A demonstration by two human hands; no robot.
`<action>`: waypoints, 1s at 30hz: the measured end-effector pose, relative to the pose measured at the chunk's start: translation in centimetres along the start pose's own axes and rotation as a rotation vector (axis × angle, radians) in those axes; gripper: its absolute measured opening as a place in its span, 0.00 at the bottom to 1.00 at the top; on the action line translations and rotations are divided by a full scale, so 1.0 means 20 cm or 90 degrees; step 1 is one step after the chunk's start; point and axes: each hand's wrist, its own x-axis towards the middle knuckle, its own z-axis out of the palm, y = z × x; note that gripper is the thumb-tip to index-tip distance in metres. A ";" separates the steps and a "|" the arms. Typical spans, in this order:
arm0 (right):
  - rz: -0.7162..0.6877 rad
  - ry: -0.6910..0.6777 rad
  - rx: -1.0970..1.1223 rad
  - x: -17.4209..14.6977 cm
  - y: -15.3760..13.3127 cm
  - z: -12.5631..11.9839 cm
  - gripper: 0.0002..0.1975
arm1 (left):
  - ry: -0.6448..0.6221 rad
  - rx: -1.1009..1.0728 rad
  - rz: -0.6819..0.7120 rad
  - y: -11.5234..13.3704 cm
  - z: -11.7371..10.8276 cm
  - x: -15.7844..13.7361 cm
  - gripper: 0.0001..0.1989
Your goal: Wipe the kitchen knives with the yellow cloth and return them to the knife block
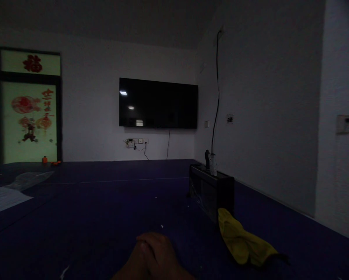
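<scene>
The left hand (135, 261) is partly hidden by the right hand (160, 249) (finger closure cannot be told in the dark); both are cut off below. Right of the fingers, one yellow cloth (244, 245) and, farther off, one black box (203, 192) are seen.

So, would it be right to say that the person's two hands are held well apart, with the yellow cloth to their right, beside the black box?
Not quite: in the head view, the left hand and the right hand are together, touching each other, rather than apart. The yellow cloth is indeed to their right, beside the black box.
</scene>
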 end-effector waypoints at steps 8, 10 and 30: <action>-0.018 -0.006 0.004 0.01 -0.02 -0.01 0.21 | -0.083 0.028 0.053 0.03 0.00 0.03 0.16; -0.001 -0.005 -0.001 0.01 -0.02 -0.01 0.21 | -0.071 0.039 0.067 0.01 0.00 0.02 0.17; 0.035 0.798 -0.312 0.48 -0.03 -0.93 0.29 | 0.035 0.265 0.216 0.12 0.03 0.10 0.30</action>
